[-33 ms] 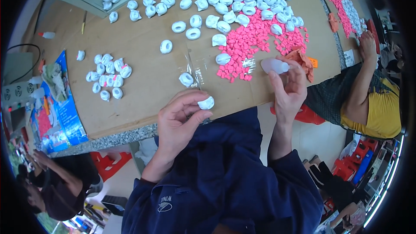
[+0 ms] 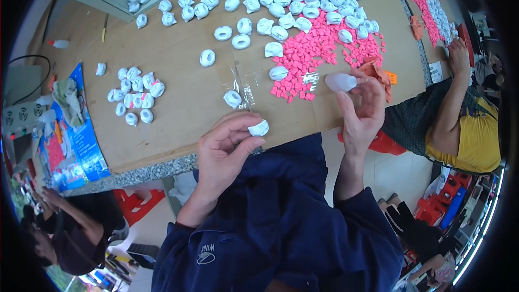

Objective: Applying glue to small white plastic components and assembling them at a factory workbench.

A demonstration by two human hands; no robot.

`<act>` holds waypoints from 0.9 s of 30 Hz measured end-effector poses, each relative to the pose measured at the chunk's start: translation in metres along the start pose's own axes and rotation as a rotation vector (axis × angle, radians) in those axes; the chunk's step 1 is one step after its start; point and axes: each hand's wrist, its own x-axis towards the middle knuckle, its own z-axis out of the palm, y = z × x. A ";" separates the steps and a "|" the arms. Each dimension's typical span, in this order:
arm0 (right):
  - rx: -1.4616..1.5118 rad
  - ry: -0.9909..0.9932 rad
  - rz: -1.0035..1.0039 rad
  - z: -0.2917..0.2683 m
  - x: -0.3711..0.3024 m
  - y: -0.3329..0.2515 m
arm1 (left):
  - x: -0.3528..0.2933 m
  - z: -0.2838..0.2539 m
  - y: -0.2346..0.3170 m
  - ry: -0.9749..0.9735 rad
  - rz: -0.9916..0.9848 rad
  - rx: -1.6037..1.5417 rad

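My left hand [image 2: 224, 148] pinches a small white rounded piece [image 2: 258, 128] between thumb and fingertips, just above the table's near edge. In my right hand [image 2: 363, 105] is a small translucent squeeze bottle [image 2: 340, 81], lying sideways with its wide end toward the left. The fingers curl round the bottle's narrower end. Close beyond my left hand, a single white piece [image 2: 232, 98] rests on the table by strips of clear tape [image 2: 247, 89]. A heap of small pink pieces [image 2: 303, 57] spreads beyond the bottle, with many white pieces [image 2: 281, 0] behind and partly on it.
Brown cardboard [image 2: 173, 92] covers the stone-edged table. A separate cluster of white pieces [image 2: 135, 89] lies at left, near a blue sheet [image 2: 86, 135] with a cloth. An orange crumpled cloth [image 2: 376, 73] sits right of the bottle. Co-workers sit at right [image 2: 465, 135] and lower left.
The fingers of my right hand have shifted slightly to the right on the bottle. My left hand and the white piece have barely moved.
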 end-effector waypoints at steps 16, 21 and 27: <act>-0.333 -0.365 -0.031 0.031 -0.030 -0.034 | -0.002 -0.001 0.000 -0.004 -0.060 -0.075; -0.054 -0.511 -0.003 0.027 -0.028 -0.037 | 0.000 0.001 0.001 -0.027 -0.030 0.001; -0.171 -0.478 0.007 0.035 -0.034 -0.045 | -0.001 0.004 0.000 -0.014 0.012 0.051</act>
